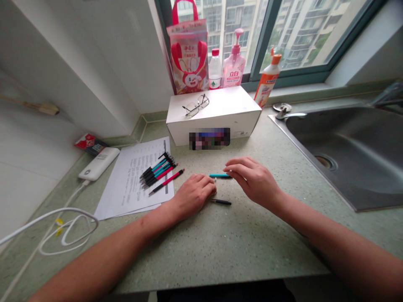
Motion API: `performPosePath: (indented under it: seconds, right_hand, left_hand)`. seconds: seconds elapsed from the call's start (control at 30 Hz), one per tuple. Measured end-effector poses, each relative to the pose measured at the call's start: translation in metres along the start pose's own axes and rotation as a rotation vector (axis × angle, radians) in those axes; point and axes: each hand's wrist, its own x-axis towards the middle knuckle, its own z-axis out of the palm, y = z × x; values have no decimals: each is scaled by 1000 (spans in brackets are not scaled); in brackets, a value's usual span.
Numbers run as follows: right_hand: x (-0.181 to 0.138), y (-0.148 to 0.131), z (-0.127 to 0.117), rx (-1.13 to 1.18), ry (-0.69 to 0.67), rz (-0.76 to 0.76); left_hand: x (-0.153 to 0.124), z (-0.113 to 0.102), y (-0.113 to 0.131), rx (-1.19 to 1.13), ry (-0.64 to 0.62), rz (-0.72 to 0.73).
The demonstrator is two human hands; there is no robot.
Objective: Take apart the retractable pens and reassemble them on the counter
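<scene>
My left hand (195,192) rests on the counter, its fingers curled together; a small pale tip shows by the fingertips, and the rest of what they hold is hidden. Held just above the counter, my right hand (253,176) has thumb and fingers drawn into a pinch, with a tiny pale speck at the tips that I cannot identify. Between the hands lies a teal pen barrel (218,175), partly behind the right fingertips. A black pen part (222,202) lies nearer me, beside my left hand. Several teal, red and black pens (159,170) lie on printed sheets (126,184) to the left.
A white box (214,102) with glasses (197,105) on top stands at the back. Behind it are a pump bottle (234,67), a water bottle (215,69) and a bag (189,63). The sink (346,147) is right; a power bank (99,163) with a cable lies left.
</scene>
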Motion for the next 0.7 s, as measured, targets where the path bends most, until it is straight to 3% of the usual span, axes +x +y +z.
performPosePath:
  seconds: [0.13,0.3,0.43,0.7]
  right_hand:
    - [-1,1,-1,-71,-57,-14]
    - [-6,4,3,-197,-178,-68]
    - [-7,5,7,-182,-185,-49]
    - [-9,1,14,-218,-186,-51]
  left_hand:
    - [-1,0,1,-54,45,-43]
    - [-2,-2,0,-188,215,-132]
    - [-3,-3,-2,-218,345,-198]
    - [-1,-4,1,-265,353,-209]
